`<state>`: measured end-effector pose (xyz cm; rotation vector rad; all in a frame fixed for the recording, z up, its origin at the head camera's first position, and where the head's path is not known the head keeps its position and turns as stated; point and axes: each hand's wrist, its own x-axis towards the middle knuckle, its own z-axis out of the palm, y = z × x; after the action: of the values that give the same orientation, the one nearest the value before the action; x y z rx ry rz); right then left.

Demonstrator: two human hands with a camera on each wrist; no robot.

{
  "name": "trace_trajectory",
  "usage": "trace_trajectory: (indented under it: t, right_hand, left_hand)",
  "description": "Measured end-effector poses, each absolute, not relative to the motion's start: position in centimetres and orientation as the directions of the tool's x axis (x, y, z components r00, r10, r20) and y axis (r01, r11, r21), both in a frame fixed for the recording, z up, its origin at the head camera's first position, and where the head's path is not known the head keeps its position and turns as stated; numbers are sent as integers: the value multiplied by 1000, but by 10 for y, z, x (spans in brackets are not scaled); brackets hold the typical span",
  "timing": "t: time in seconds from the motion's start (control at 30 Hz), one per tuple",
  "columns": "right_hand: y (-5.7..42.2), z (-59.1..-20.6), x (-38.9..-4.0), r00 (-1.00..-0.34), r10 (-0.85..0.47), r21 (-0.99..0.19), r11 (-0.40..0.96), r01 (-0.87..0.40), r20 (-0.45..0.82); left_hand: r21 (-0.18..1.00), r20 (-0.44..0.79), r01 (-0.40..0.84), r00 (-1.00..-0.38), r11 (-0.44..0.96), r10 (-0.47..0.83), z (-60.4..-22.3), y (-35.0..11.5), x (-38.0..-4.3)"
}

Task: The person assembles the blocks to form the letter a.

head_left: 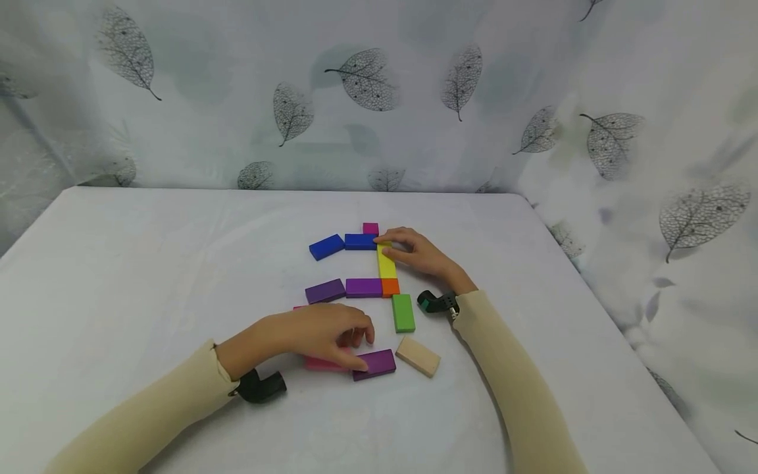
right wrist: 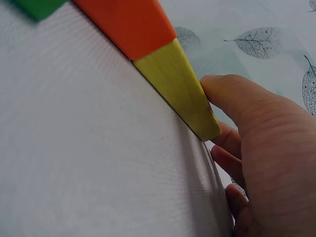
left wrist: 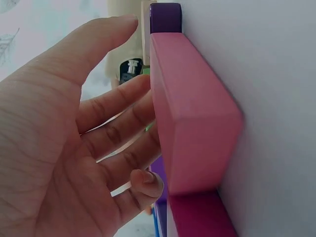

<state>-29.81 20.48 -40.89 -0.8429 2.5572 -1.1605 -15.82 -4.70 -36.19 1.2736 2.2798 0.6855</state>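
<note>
My right hand point(head_left: 422, 253) is at the far end of a yellow block point(head_left: 387, 266), thumb on the block and forefinger around its end, beside a blue block point(head_left: 360, 241). An orange block point(right wrist: 131, 27) meets the yellow block's near end. My left hand point(head_left: 322, 331) hangs over the near blocks with its fingers loosely bent and nothing between them. Its thumb overlaps a purple block point(head_left: 379, 364) in the head view. Under that hand lies a pink block point(left wrist: 202, 89), mostly hidden from above, with a magenta block point(left wrist: 202, 212) at its end.
Another blue block point(head_left: 326, 247) lies at the left, and a magenta block point(head_left: 370, 228) stands farthest back. Two purple blocks point(head_left: 364, 288) form a row left of the orange one. A green block point(head_left: 403, 313) and a plain wooden block point(head_left: 418, 356) lie nearer on the white table point(head_left: 177, 263).
</note>
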Motion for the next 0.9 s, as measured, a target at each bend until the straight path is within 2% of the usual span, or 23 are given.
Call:
trace_trajectory:
  t: [0.33, 0.9]
  right_hand:
    - [206, -410, -299, -812, -583, -747, 523, -410, 36]
    - [206, -407, -298, -804, -592, -746, 513, -425, 51]
  left_hand:
    - [454, -102, 719, -546, 527, 832, -353, -66, -149]
    - [469, -48, 747, -510, 470, 859, -360, -79, -140]
